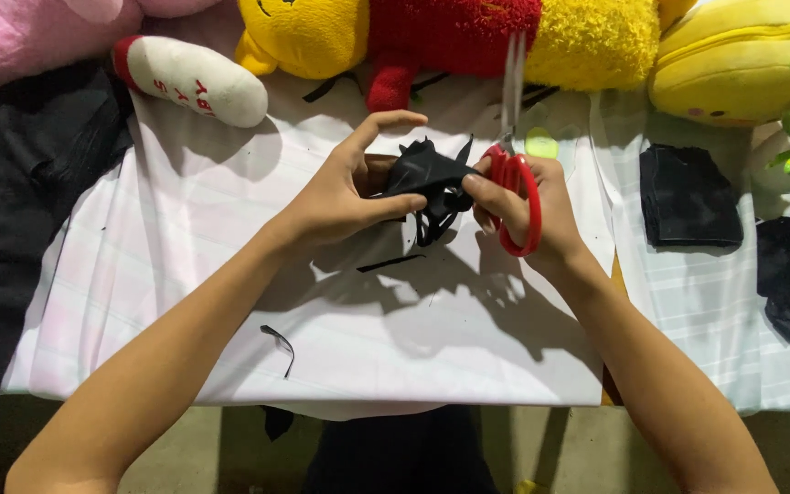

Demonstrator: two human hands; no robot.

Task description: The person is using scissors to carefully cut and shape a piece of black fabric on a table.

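- While the left hand (345, 187) pinches the black fabric piece (427, 174) between thumb and fingers, lifted off the white cloth (230, 274), its edges hang free for trimming.
- From the head view, the right hand (528, 206) grips the red-handled scissors (514, 155), blades pointing up and away, fingertips steadying the fabric.
- Cut black scraps (278, 346) lie below; plush toys (432, 37) line the far edge.

Scissors (516, 197): red handles, silvery blades. Fabric piece (422, 174) at fingers: black. Sheet (230, 274) on bench: white, faint stripes. Plush toys: yellow-and-red (432, 32), pink (11, 32). Folded cloth (688, 197): black.
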